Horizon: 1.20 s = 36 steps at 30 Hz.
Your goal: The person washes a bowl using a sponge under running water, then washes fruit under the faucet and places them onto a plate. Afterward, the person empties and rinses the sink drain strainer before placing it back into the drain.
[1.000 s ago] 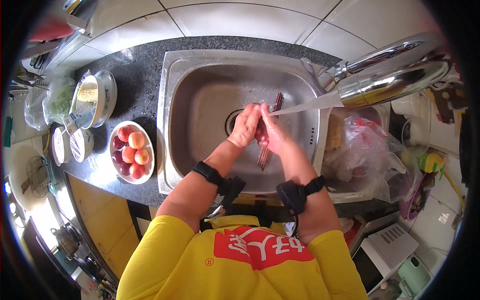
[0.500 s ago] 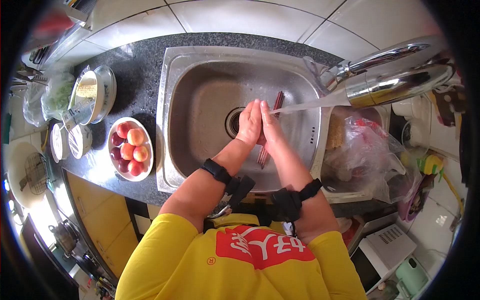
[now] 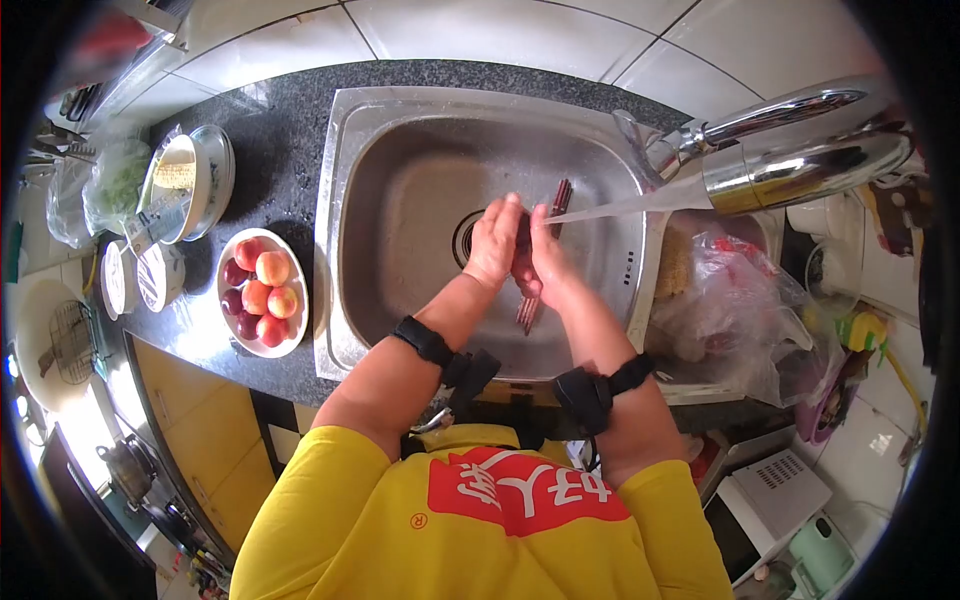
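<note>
Two bare hands in the stream over a steel sink (image 3: 400, 205)
Left hand (image 3: 491, 242) and right hand (image 3: 548, 262): palms facing, fingers nearly straight, narrow gap between; a dark reddish patch shows there, but whether anything is held cannot be told. Dark red sticks (image 3: 527, 315): slim bundle in the basin behind the hands, ends visible at half past one and six o'clock from them. Chrome faucet (image 3: 770, 178): between two and three o'clock, its water reaching the right hand. White plate (image 3: 302, 320) of red fruit (image 3: 255, 297): nearly nine o'clock. Clear plastic bag (image 3: 725, 300): between three and four.
</note>
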Motion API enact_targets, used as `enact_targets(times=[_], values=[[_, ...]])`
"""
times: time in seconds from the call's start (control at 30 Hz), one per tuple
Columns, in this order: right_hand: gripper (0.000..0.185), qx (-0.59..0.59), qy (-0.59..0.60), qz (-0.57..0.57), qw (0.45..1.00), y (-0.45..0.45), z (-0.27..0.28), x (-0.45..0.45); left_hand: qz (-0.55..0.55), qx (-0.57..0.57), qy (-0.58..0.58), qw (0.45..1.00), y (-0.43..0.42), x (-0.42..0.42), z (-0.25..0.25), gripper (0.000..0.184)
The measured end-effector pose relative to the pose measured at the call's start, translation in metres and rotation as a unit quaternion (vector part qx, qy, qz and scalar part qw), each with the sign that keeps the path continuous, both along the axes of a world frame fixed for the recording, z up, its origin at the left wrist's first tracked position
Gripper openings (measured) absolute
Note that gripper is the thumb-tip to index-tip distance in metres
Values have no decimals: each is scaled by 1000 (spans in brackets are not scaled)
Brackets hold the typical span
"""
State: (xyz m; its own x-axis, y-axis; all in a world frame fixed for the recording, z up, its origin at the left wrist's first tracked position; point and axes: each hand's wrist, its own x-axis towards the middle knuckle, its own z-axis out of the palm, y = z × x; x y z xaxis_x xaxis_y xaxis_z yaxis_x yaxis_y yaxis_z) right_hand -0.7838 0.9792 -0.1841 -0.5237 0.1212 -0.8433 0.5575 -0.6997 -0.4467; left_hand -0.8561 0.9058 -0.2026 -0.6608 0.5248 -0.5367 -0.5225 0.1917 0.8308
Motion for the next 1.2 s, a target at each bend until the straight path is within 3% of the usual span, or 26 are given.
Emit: enact_targets(times=[0.07, 0.1, 0.13, 0.17, 0.2, 0.23, 0.27, 0.33, 0.37, 0.4, 0.47, 0.5, 0.53, 0.6, 0.67, 0.73, 0.87, 0.97, 1.03, 1.07, 1.1, 1.13, 1.17, 1.2], values=[[64, 137, 4, 129, 982, -1, -6, 3, 10, -11, -116, 993, -6, -13, -15, 50], [51, 221, 38, 258, 940, 10, -7, 7, 25, -52, -60, 997, -10, -13, -33, 51], [51, 221, 40, 258, 940, 15, -16, 11, 41, -91, -3, 995, -12, -15, -37, 51], [41, 351, 32, 290, 890, 18, -27, 16, 41, -91, -3, 995, -18, -17, -42, 51], [33, 473, 22, 314, 823, 20, -35, 21, -51, -173, 146, 973, -29, -19, -38, 46], [23, 506, 0, 290, 812, 23, -36, 22, -141, -247, 289, 914, -39, -20, -35, 42], [23, 507, 1, 290, 812, 24, -37, 23, -141, -247, 290, 914, -48, -20, -31, 42], [21, 566, -3, 309, 764, 22, -37, 24, -333, -319, 363, 809, -65, -13, -19, 43], [24, 560, -10, 356, 748, 19, -37, 22, -409, -357, 393, 742, -70, -7, -10, 32], [24, 560, -7, 356, 748, 14, -42, 23, -408, -359, 394, 741, -76, -2, -8, 32], [35, 648, 47, 328, 685, 2, -54, 20, -483, -341, 411, 694, -87, 3, -6, 24], [48, 635, 45, 351, 686, -2, -50, 16, -513, -324, 407, 683, -91, 3, -3, 22], [48, 634, 50, 353, 686, -6, -50, 11, -510, -329, 405, 684, -95, 3, -1, 22], [51, 656, 52, 369, 657, -16, -50, -2, -583, -287, 432, 625, -100, 3, 3, 25], [55, 649, 59, 408, 639, -20, -58, -12, -556, -277, 443, 646, -104, 2, 15, 31], [52, 655, 84, 425, 619, -25, -64, -18, -456, -247, 525, 675, -112, -4, 27, 37], [27, 710, 143, 417, 549, -25, -74, -17, -347, -158, 568, 729, -144, -25, 83, 42], [28, 735, 161, 411, 515, -19, -91, -14, -211, -120, 614, 751, -182, -41, 124, 45], [30, 701, 192, 316, 609, -17, -93, -15, -106, -163, 608, 770, -222, -46, 124, 53], [30, 701, 195, 316, 608, -16, -88, -18, -50, -183, 601, 776, -245, -50, 120, 51], [31, 512, 133, 191, 827, -14, -77, -21, 39, -146, 592, 792, -258, -53, 119, 47], [33, 269, 57, 48, 960, -11, -69, -21, 62, -162, 600, 781, -279, -61, 113, 43], [32, 116, 85, -80, 986, -4, -69, -19, 127, -160, 578, 790, -297, -64, 101, 41], [32, 118, 86, -80, 986, 3, -67, -17, 180, -139, 540, 810, -304, -66, 99, 41]])
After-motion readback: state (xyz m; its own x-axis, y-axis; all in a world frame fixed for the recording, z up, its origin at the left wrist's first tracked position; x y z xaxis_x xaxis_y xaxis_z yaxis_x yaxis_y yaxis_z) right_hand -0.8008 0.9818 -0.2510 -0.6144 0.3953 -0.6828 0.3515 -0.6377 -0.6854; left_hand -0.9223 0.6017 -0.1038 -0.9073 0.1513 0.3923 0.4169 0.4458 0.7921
